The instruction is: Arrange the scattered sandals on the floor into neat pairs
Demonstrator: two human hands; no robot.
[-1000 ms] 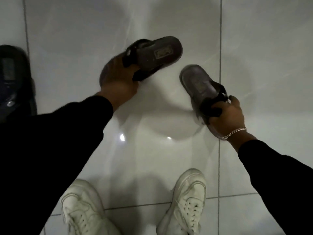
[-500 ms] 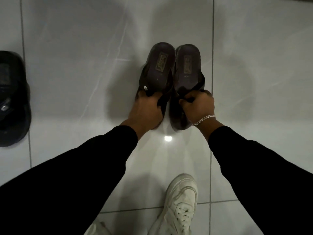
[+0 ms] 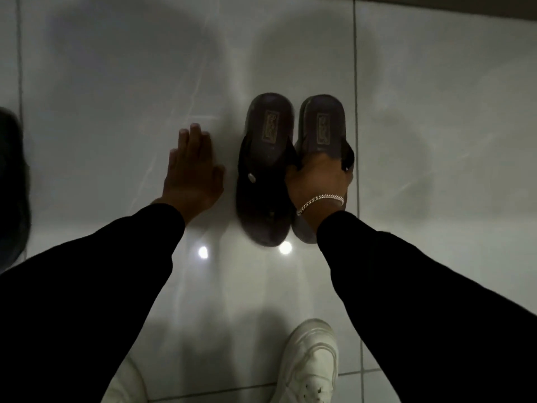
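Two dark brown sandals lie side by side on the white tiled floor, heels pointing away from me. The left sandal [image 3: 266, 158] rests free on the tile. My right hand [image 3: 318, 177], with a silver bracelet on the wrist, grips the strap of the right sandal [image 3: 322, 123]. Just left of the pair, my left hand [image 3: 193, 170] is flat with fingers spread and holds nothing. Another dark sandal [image 3: 13, 184] shows partly at the left edge of the view.
My two white sneakers [image 3: 309, 365] stand on the floor at the bottom of the view. A dark strip [image 3: 465, 4] runs along the top right corner. Grey grout lines cross the glossy tiles.
Both sandals were brought together and set down side by side. My left hand let go of its sandal and moved left onto the floor. My right hand still holds the right sandal's strap.
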